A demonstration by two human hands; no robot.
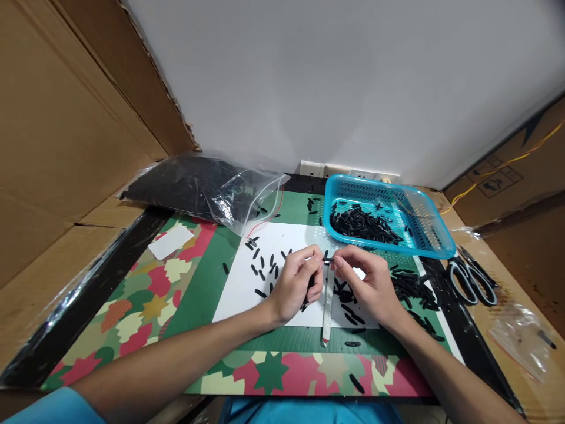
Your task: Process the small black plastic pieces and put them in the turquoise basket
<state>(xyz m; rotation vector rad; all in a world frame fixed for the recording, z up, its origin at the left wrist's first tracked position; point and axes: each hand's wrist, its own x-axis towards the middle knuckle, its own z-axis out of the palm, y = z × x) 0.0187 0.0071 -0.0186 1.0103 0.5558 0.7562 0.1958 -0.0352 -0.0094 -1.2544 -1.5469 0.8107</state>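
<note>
My left hand (295,284) and my right hand (367,281) meet over a white sheet (241,282), both pinching a small black piece (327,259) between their fingertips. My left hand also keeps a few black pieces tucked in its palm. A thin metal file or blade (327,306) lies on the sheet just below the hands. Several loose black pieces (265,265) are scattered on the sheet to the left, and a denser pile (412,288) lies to the right of my right hand.
A blue plastic basket (430,235) holding black pieces stands at the back right. A clear bag (198,188) full of black pieces lies at the back left. Scissors (470,280) rest at the right. A patterned mat (145,294) covers the table, with cardboard walls on both sides.
</note>
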